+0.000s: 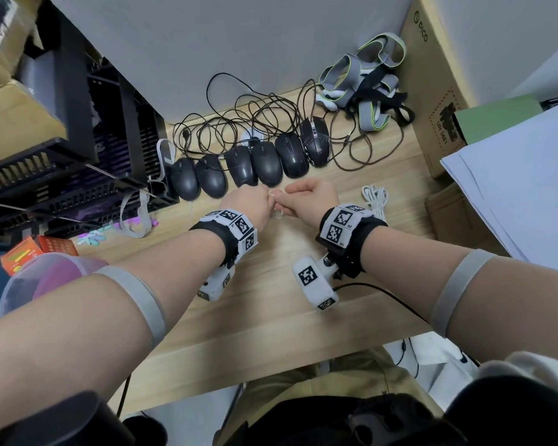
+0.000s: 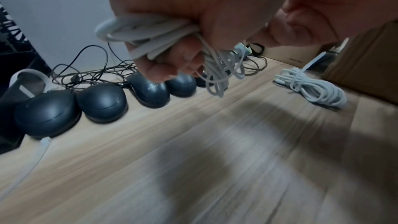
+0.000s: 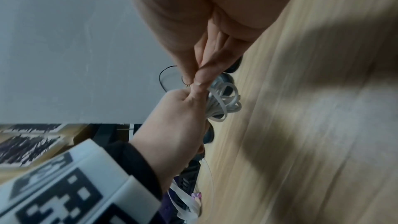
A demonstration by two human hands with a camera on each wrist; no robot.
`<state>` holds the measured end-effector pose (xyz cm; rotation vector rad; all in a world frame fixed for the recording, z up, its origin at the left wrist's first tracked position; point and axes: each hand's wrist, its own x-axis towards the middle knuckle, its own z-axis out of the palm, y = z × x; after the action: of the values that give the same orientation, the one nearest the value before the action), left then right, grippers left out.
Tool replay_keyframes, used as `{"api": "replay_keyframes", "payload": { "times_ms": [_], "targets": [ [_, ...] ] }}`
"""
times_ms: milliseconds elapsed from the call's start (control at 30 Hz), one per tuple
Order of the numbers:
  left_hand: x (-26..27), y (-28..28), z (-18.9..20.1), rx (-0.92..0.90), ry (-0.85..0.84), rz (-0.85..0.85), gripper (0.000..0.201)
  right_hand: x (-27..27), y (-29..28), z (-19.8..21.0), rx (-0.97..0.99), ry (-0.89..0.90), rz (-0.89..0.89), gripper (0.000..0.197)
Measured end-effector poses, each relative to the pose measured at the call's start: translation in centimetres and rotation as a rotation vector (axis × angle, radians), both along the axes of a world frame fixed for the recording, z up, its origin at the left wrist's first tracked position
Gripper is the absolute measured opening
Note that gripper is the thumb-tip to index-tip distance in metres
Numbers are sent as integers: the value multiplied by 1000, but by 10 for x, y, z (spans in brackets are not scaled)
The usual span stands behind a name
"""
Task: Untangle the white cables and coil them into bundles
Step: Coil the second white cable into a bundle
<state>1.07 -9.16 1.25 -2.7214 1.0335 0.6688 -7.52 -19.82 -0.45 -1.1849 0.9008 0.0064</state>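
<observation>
We find both hands raised over the desk (image 1: 271,317), just in front of the row of mice (image 1: 248,165). The left hand (image 2: 193,23) is clenched round a coil (image 2: 217,74) of white cable, loops hanging below the fist, seemingly to keep them gathered. The right hand (image 1: 313,196) meets it, fingertips (image 3: 200,77) pinched together; on what, we cannot tell, perhaps a tie. A tied bundle (image 2: 312,86) lies right of the mice, apart, apparently finished.

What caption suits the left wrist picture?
Left hand grips a coiled white cable; a finished bundle lies on the desk.
</observation>
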Motion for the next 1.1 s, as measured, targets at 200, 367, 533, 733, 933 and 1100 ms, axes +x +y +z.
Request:
{"api": "replay_keyframes", "payload": {
  "times_ms": [200,367,533,733,933,1100],
  "targets": [
    [-1,0,-6,-52,84,100,45,3,1,1,88,223,204,31],
    [-5,-7,-3,-60,212,240,42,0,-2,4,454,213,132,23],
    [-4,-15,5,-306,544,601,20,-5,-3,0,389,78,99,18],
    [-2,-16,15,-506,839,963,52,-10,-3,2,85,27,326,10],
    [8,-12,9,-358,544,682,73,-15,-5,14,38,-23,513,18],
    [12,-7,7,-427,725,655,55,-17,-6,14,138,-13,465,18]
  ]
}}
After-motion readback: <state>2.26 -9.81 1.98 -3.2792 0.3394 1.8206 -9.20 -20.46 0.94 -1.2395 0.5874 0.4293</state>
